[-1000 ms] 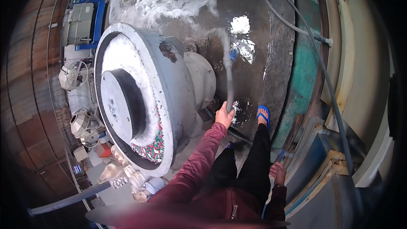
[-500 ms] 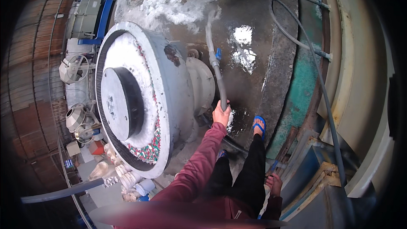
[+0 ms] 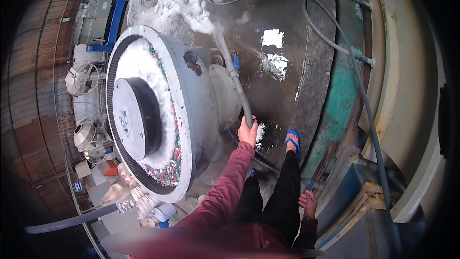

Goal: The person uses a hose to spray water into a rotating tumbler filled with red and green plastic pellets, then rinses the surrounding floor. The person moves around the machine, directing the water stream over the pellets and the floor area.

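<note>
Since the earlier frames the hose (image 3: 238,86) spray has swung left onto foam beside the grey drum (image 3: 191,110). Left hand (image 3: 247,132) grips the hose; right hand (image 3: 309,203) hangs loosely open, holding nothing. Foam remains on the drum face and wet floor (image 3: 282,86), so rinsing looks unfinished.

An industrial workshop: a big grey drum machine (image 3: 158,110) caked with white foam, wet concrete floor (image 3: 282,91), hoses (image 3: 354,62), motors (image 3: 96,19) and rusty metal walls (image 3: 28,91).

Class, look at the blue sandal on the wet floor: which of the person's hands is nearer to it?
Left. The left hand grips the hose just left of the blue sandal; the right hand hangs empty lower down, near the hip, clearly farther away.
</note>
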The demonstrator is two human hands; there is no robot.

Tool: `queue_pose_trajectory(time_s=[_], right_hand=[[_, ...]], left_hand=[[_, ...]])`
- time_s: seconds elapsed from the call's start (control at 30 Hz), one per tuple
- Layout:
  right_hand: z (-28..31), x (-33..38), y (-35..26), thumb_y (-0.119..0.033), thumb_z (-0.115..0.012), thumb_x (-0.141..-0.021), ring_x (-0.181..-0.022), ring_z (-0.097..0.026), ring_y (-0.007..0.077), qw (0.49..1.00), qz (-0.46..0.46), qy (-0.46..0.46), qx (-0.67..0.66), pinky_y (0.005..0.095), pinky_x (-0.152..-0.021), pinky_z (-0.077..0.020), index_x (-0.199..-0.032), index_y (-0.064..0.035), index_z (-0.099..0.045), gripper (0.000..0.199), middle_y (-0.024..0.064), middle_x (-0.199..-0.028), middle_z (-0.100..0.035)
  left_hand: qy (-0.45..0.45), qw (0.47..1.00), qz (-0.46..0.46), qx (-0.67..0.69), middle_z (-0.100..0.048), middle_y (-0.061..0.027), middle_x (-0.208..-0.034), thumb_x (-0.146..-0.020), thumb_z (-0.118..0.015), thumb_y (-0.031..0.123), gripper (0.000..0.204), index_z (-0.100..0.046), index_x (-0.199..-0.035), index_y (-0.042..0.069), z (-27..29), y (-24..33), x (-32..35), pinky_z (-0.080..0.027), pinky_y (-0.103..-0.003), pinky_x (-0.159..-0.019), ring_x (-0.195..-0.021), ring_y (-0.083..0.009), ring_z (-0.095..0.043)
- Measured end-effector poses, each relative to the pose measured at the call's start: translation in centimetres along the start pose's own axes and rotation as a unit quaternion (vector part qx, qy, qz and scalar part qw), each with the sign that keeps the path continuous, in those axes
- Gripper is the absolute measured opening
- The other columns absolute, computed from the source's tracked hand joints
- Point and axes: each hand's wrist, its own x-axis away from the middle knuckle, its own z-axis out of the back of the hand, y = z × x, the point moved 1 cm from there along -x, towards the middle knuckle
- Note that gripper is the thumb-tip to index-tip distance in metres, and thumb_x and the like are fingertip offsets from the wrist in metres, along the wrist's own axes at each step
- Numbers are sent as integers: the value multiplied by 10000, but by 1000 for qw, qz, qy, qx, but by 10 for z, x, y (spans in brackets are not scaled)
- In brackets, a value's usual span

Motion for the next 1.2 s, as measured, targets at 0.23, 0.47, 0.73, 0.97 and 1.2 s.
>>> queue_pose_trajectory(time_s=[0.23, 0.47, 0.73, 0.97, 1.2], right_hand=[[2, -1, 10, -167, -441, -909, -687, -584, 131, 999, -9, -2, 34, 244, -589, -502, -1157, -14, -506, 299, 94, -894, -604], [15, -5, 21, -175, -446, -919, -639, -569, 117, 998, -25, -14, 54, 238, -556, -499, -1169, -18, -490, 299, 78, -842, -589], [17, -3, -5, -171, -451, -914, -627, -558, 103, 999, 10, -21, 31, 224, -547, -487, -1143, -21, -510, 280, 69, -834, -591], [20, -6, 0, -146, -435, -905, -635, -550, 92, 999, -6, -13, 50, 218, -554, -478, -1136, -26, -517, 273, 71, -853, -597], [13, -18, 29, -140, -468, -889, -579, -520, 92, 998, -28, -33, 48, 215, -487, -445, -1124, -29, -513, 263, 60, -793, -561]], left_hand=[[-65, 996, -47, -50, -564, -97, -622, -797, -599, 151, 231, -563, -1023, 119, 19, 25, 5, -456, -335, -607, -603, -204, -607], [-148, 986, -42, -67, -592, -121, -651, -801, -579, 171, 279, -568, -1078, 136, 33, 28, 5, -467, -360, -623, -617, -244, -623], [-114, 992, -12, -61, -614, -144, -713, -793, -576, 177, 288, -558, -1078, 137, 39, 26, 7, -469, -386, -677, -714, -312, -635], [-86, 995, 34, -46, -620, -139, -732, -782, -587, 187, 239, -563, -1009, 116, 37, 7, -2, -466, -391, -701, -743, -313, -633], [-3, 991, 132, 7, -629, -121, -732, -770, -602, 151, 161, -576, -922, 105, 48, -13, 12, -473, -372, -683, -718, -288, -635]])
